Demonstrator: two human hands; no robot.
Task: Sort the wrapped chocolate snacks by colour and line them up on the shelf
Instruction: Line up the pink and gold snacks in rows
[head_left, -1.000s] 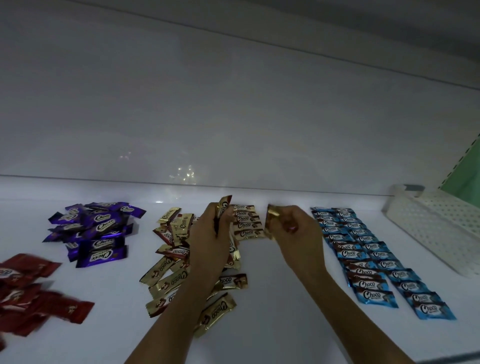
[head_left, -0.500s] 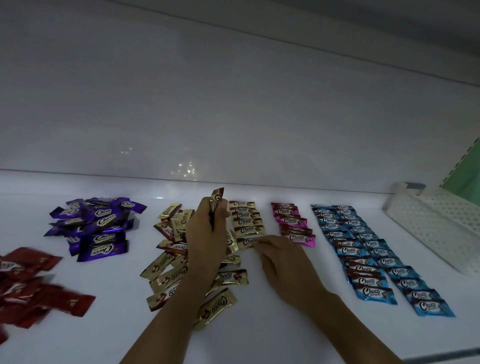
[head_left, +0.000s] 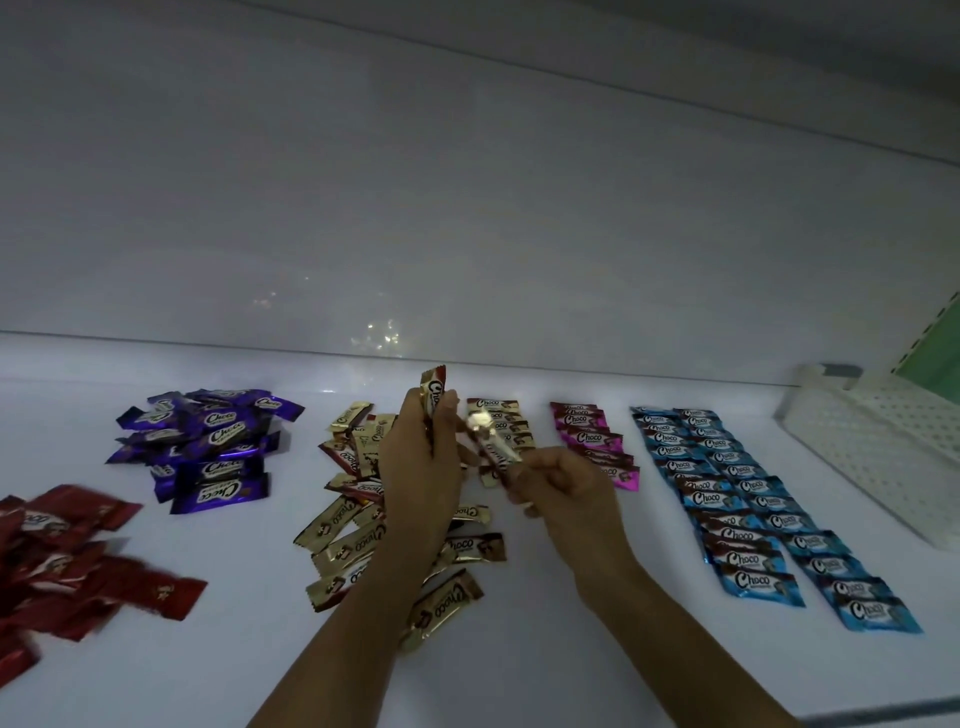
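My left hand (head_left: 421, 462) grips a small upright bunch of gold snacks (head_left: 434, 392) above the loose gold pile (head_left: 358, 525). My right hand (head_left: 561, 488) pinches one gold snack (head_left: 491, 447), tilted, just in front of the short gold row (head_left: 493, 415). To the right lie a pink row (head_left: 592, 436) and two long blue rows (head_left: 748, 499). A purple heap (head_left: 208, 441) and a red heap (head_left: 67, 556) sit on the left of the white shelf (head_left: 545, 665).
A white perforated plastic basket (head_left: 878, 452) stands at the right end of the shelf, next to a green panel (head_left: 935, 364). The white back wall rises right behind the rows. The shelf's front edge runs along the bottom right.
My right hand laid a gold snack at the front of the gold row half a second ago. It now holds another gold snack, lifted up beside my left hand.
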